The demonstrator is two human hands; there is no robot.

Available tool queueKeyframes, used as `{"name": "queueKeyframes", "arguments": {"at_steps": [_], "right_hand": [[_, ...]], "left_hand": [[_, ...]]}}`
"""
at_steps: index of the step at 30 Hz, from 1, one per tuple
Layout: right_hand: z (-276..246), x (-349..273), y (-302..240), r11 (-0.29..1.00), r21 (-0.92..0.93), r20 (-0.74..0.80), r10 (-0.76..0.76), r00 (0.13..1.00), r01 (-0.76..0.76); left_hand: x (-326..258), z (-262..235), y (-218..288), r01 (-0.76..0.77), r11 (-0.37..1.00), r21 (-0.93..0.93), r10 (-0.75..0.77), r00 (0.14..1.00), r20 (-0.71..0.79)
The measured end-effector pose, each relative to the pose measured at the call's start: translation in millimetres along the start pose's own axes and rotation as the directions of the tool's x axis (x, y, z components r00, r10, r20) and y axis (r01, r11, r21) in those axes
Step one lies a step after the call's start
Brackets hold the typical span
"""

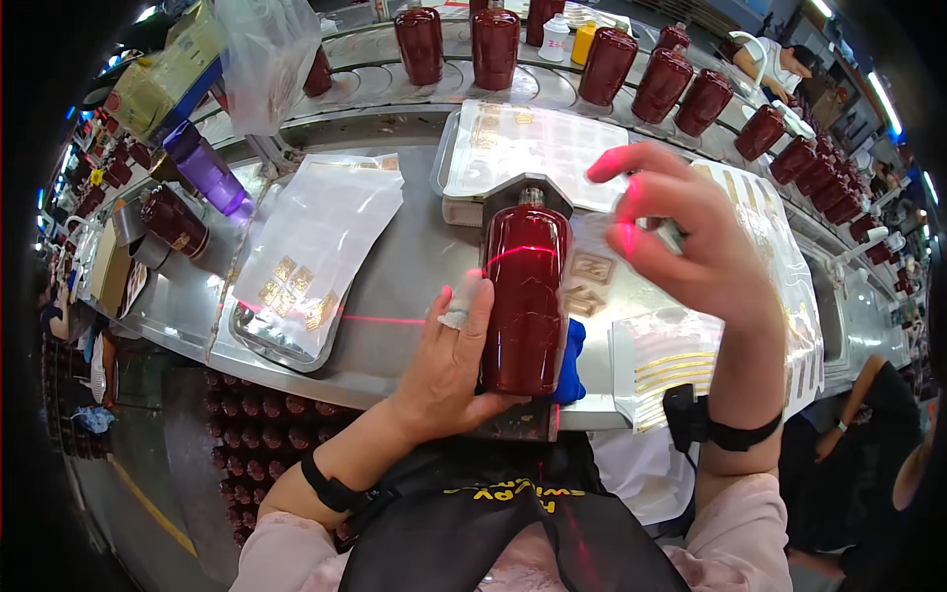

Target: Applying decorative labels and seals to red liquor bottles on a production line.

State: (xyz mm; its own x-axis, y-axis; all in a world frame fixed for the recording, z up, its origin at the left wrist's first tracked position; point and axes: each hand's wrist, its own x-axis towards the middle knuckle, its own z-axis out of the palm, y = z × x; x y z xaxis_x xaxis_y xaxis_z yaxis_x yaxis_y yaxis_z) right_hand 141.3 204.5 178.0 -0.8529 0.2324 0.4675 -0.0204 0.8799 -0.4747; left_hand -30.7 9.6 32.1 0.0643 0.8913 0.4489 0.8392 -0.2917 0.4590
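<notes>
Red bottle (524, 296) lies gripped by left hand (449, 360) — right hand (681, 232) hovers open above gold labels (590, 281).

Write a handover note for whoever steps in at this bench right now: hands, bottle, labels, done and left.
Left hand: grips the dark red bottle at its lower left side, holding it lying in the metal jig on the steel bench.
Right hand: raised above and right of the bottle, fingers spread, holding nothing I can make out.
A red laser line crosses the bottle's upper body.
Gold labels lie just right of the bottle; more sheets in the tray on the left.
Done: bottle seated in the jig.
Left: no label visible on the bottle's upper face yet.
</notes>
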Motion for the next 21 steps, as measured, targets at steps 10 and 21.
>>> {"name": "queueKeyframes", "arguments": {"at_steps": [10,21], "right_hand": [[69.2,-11.6,36.7,0.947,0.212,-0.051,0.259,0.965,-0.243],[85.3,-12.0,40.9,0.951,0.238,-0.171,0.242,0.955,-0.199]], "left_hand": [[42.8,6.0,-11.7,0.363,0.539,-0.760,-0.450,0.887,0.105],[52.4,18.2,-11.0,0.251,0.464,-0.850,-0.429,0.903,0.032]]}}
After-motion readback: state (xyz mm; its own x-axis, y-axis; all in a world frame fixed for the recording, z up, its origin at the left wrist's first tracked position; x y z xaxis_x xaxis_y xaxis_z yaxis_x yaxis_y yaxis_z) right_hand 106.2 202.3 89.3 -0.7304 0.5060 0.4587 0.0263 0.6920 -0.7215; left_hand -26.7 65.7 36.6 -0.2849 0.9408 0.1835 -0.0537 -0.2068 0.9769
